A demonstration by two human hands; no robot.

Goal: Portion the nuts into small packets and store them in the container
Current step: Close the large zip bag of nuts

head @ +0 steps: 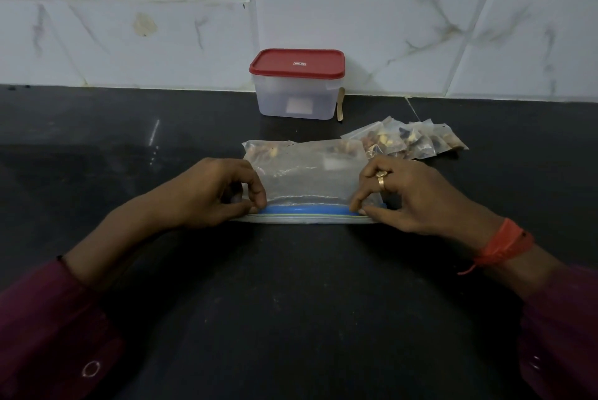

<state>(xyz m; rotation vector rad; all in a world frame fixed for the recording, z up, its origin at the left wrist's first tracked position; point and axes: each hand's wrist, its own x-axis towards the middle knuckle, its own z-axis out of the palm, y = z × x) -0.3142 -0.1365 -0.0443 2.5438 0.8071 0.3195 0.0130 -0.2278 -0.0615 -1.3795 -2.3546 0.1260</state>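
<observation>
A large clear zip bag (307, 173) lies flat on the black counter, its blue zip strip towards me and a few nuts at its far end. My left hand (210, 192) pinches the left end of the zip strip. My right hand (404, 192), with a ring, pinches the right end. Several small clear packets of nuts (411, 141) lie in a row just right of the bag's far end. A translucent container (296, 97) with a red lid shut on it stands at the back by the wall.
A small wooden spoon (340, 105) leans upright against the container's right side. The black counter (291, 302) runs wide to both sides and towards me. A white marbled tile wall (420, 11) closes off the back.
</observation>
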